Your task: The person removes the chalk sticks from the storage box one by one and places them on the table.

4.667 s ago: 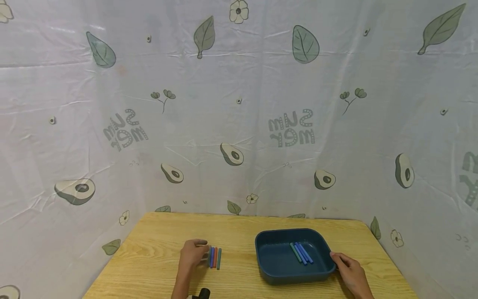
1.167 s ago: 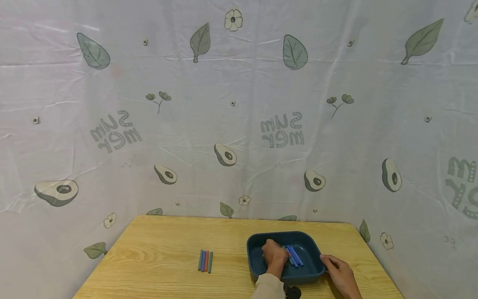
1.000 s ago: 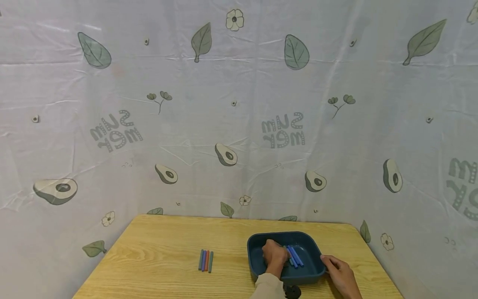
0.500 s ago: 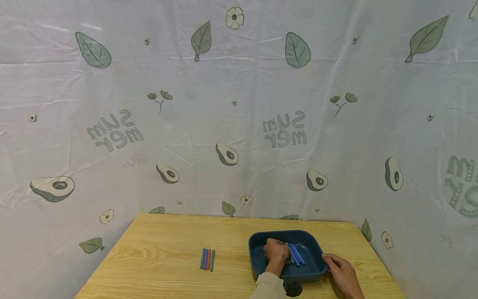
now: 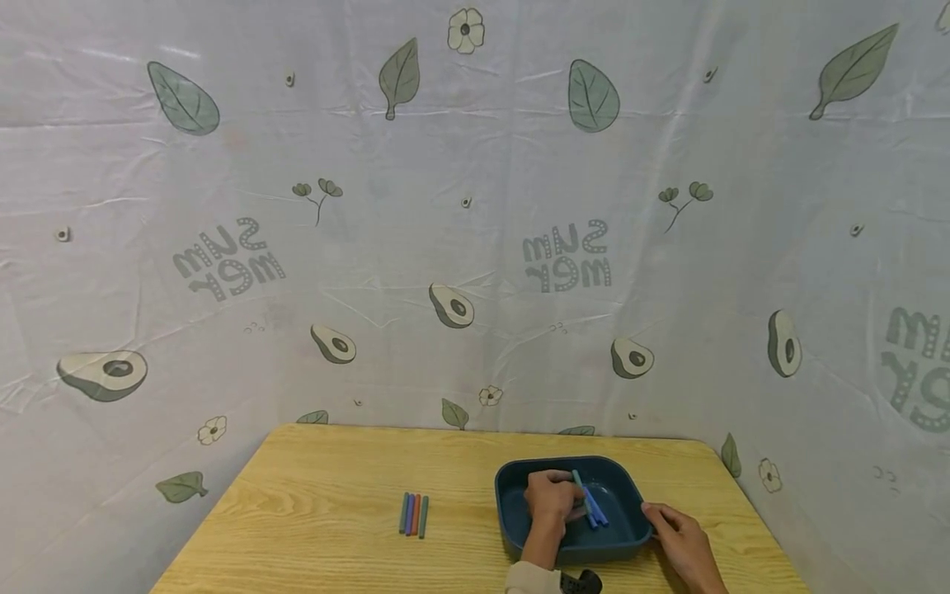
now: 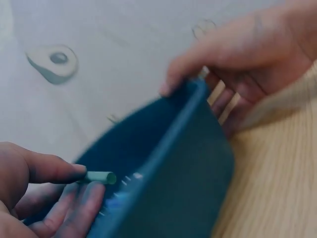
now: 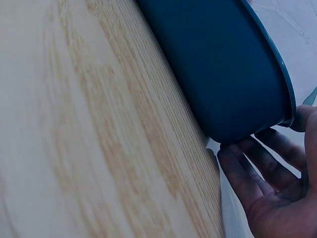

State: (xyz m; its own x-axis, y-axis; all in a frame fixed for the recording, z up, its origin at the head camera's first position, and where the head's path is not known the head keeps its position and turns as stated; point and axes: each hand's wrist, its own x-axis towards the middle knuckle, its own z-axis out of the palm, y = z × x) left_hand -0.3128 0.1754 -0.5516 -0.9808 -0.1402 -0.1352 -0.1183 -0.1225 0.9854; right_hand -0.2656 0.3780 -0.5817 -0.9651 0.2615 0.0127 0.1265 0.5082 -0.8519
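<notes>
My left hand (image 5: 547,497) is inside the dark blue tub (image 5: 610,551), pinching a green chalk-like stick (image 6: 99,177) between thumb and fingers. That stick stands out past the fingertips in the left wrist view; in the head view its upper end tilts up. Blue sticks (image 5: 597,511) lie beside it on the tub floor, partly covered by the fingers. At the tub's right end, my right hand (image 5: 683,540) grips the rim. The right wrist view shows that hand's (image 7: 282,173) thumb at the rim and its fingers against the outer wall and lower edge.
Left of the tub, a row of several sticks, green, purple, orange-red and green, lies side by side on the wooden table (image 5: 334,495); the orange-red stick (image 5: 416,516) is among them. A printed curtain (image 5: 475,247) hangs behind the table and along its sides.
From the stick row, my left hand has moved right into the tub. Over the last half second its fist-like hold has turned and lifted slightly, tilting the green stick up. The right hand stays on the rim.
</notes>
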